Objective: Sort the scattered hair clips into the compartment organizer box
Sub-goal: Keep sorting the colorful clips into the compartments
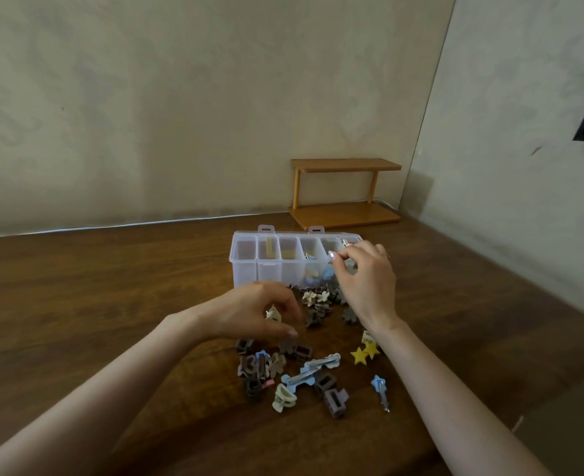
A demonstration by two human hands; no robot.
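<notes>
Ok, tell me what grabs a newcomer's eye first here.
A jumble of hair clips sprawls across the wooden table, before a clear organizer box. The left hand pinches a cream clip over the pile; the right hand holds a small clip above the box's right end.

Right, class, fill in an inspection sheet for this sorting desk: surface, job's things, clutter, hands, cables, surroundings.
Surface: brown wooden table.
Job's things: clear organizer box, yellow and blue clips in some compartments; scattered hair clips heaped in front of it.
Clutter: nothing seen.
Hands: left hand pinches a cream clip above the heap; right hand, fingers curled, over the box's right end, hold unclear.
Cables: white cable along the table's back edge.
Surroundings: small wooden shelf behind the box; pale walls.
</notes>
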